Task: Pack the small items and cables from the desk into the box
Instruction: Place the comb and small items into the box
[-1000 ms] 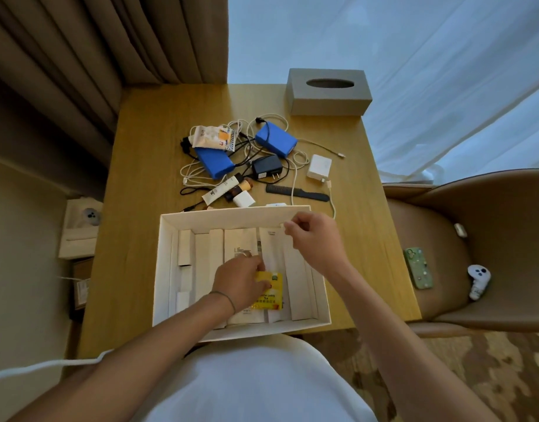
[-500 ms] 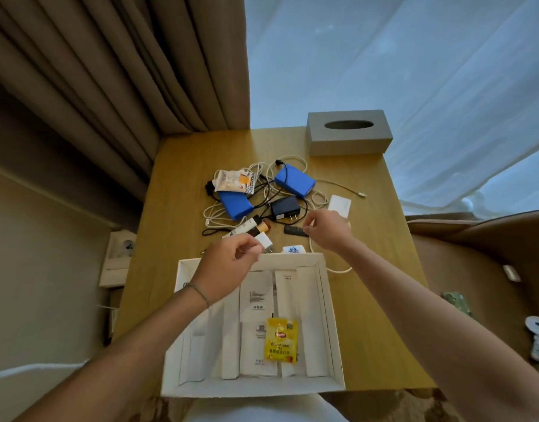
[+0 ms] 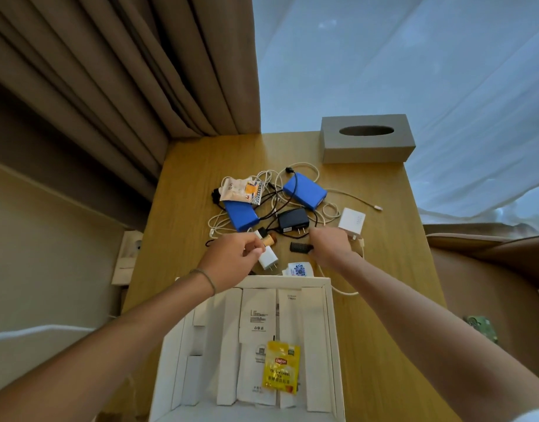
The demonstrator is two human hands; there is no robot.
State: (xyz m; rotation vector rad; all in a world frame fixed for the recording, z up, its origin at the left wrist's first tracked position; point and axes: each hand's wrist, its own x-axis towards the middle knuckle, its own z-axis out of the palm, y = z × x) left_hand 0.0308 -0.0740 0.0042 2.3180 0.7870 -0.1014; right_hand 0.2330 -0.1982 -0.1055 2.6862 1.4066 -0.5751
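Observation:
The white box (image 3: pixel 329 300) sits at the near edge of the wooden desk (image 3: pixel 393 269), with cardboard dividers and a yellow tea sachet (image 3: pixel 281 371) inside. Just beyond it lie a white charger plug (image 3: pixel 267 261), a brown-capped tube (image 3: pixel 269 240), a black comb (image 3: pixel 298 247) and a small blue-and-white sachet (image 3: pixel 298 269). My left hand (image 3: pixel 231 260) pinches the plug's upper end, and the plug still rests on the desk. My right hand (image 3: pixel 329 248) closes on the comb's right end. Further back are two blue packs (image 3: pixel 304 190) (image 3: pixel 241 215), a black adapter (image 3: pixel 293 222), a white adapter (image 3: pixel 352 220), a snack packet (image 3: pixel 242 190) and tangled cables (image 3: pixel 310 170).
A grey tissue box (image 3: pixel 365 140) stands at the desk's far right corner. Brown curtains (image 3: pixel 125 71) hang at the left and a sheer curtain (image 3: pixel 414 56) behind. A brown chair (image 3: pixel 505 263) with a green phone (image 3: pixel 482 325) sits to the right. A wall socket (image 3: pixel 131 251) is on the left.
Both hands left the box and reached forward over its far rim. The left went to the white plug, the right to the comb. The yellow sachet stayed in the box.

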